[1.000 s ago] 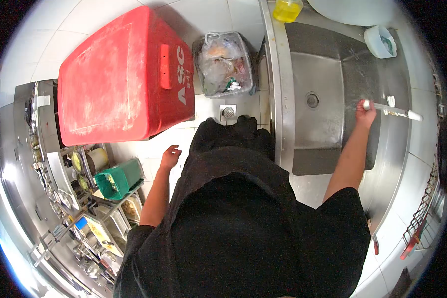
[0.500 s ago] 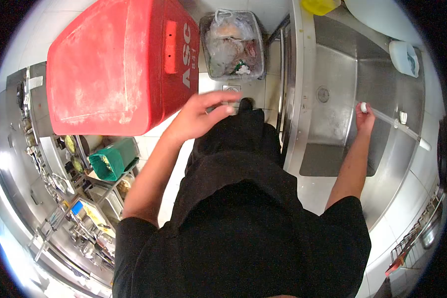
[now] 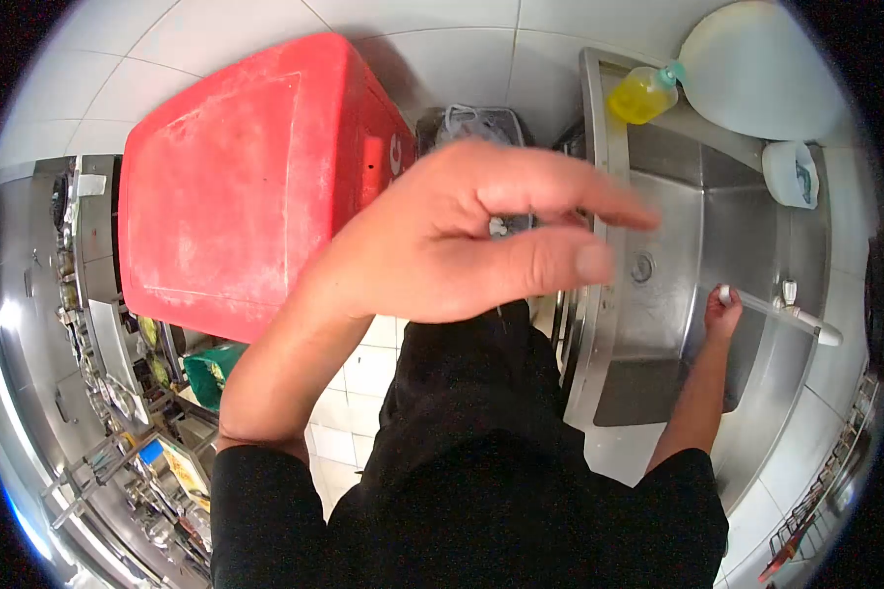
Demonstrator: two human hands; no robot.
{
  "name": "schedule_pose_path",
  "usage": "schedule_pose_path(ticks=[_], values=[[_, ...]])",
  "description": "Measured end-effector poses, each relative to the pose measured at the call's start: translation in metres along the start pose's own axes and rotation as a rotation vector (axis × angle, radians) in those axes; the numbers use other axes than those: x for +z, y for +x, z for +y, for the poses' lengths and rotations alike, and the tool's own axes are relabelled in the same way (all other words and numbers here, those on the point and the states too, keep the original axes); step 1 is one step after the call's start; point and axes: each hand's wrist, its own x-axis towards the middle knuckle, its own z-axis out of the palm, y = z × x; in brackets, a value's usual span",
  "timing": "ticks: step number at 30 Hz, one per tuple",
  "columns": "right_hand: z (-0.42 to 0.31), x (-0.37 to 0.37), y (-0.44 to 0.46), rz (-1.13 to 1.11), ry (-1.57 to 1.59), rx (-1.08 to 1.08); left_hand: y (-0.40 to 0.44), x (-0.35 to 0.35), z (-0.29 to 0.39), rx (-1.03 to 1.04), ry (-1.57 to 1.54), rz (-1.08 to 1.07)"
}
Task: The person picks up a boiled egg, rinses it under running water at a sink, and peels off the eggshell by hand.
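Note:
My left hand is raised close to the camera, in front of the red box's edge and the bin behind it. Its thumb and fingers are apart in a curve, with nothing between them. On the right, my right hand closes round the white end of the faucet spout, over the steel sink. The spout runs from the wall side of the basin, and no water can be made out. A round drain shows in the basin floor.
A big red box stands at the left, with a green bin below it. Behind my hand is a lined rubbish bin. A yellow soap bottle, a large white tub and a small white container line the sink's far side.
My left hand has risen toward the camera and moved to the right. The view has tilted up, showing more wall and the soap bottle. My right hand stays on the spout.

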Motion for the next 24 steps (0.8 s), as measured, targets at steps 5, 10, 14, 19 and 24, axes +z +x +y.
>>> schedule_pose_path(ticks=[5,10,14,19,24], values=[[0.013,-0.024,-0.005,0.182,-0.025,-0.14,0.005,0.001,-0.025,-0.007,-0.044,0.089],[-0.008,-0.006,-0.013,0.141,0.183,-0.126,-0.018,0.0,-0.065,-0.077,-0.018,0.208],[-0.039,0.005,0.009,-0.003,0.19,-0.146,-0.051,0.011,-0.101,-0.231,-0.063,0.389],[0.014,0.027,-0.013,0.012,-0.218,-0.158,-0.1,0.033,-0.138,-0.344,-0.134,0.473],[0.131,0.11,-0.122,-0.02,-0.543,-0.165,-0.13,0.06,-0.158,-0.489,-0.136,0.471]])
